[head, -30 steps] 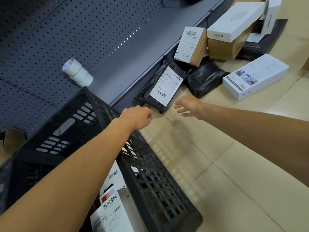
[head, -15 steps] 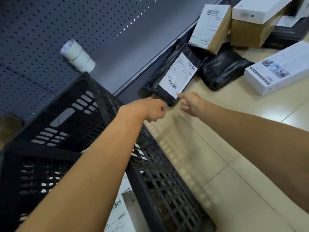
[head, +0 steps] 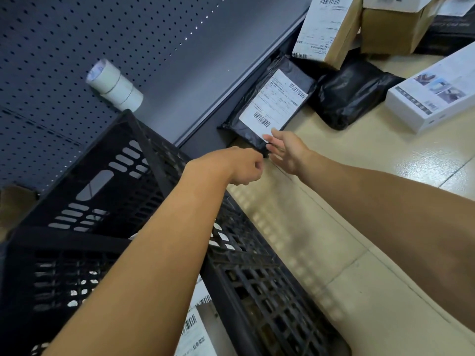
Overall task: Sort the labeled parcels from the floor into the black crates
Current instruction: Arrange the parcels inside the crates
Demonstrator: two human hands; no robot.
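Item: our right hand (head: 288, 150), fingers straight, tips touching the near corner of the black labelled parcel (head: 270, 106). Our left hand (head: 244, 167), clenched beside them (holding nothing we can see). Parcel leans on grey shelving (head: 180, 55); black crate (head: 128, 201) below; beige tiled floor (head: 359, 227).

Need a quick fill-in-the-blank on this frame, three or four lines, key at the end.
1. The right hand reaches with straight fingers for the black mailer with the white ____.
2. The left hand is curled into a ____.
3. The tape rolls lie on the ____.
4. The crate already holds labeled ____.

Missing: label; fist; shelf; parcels
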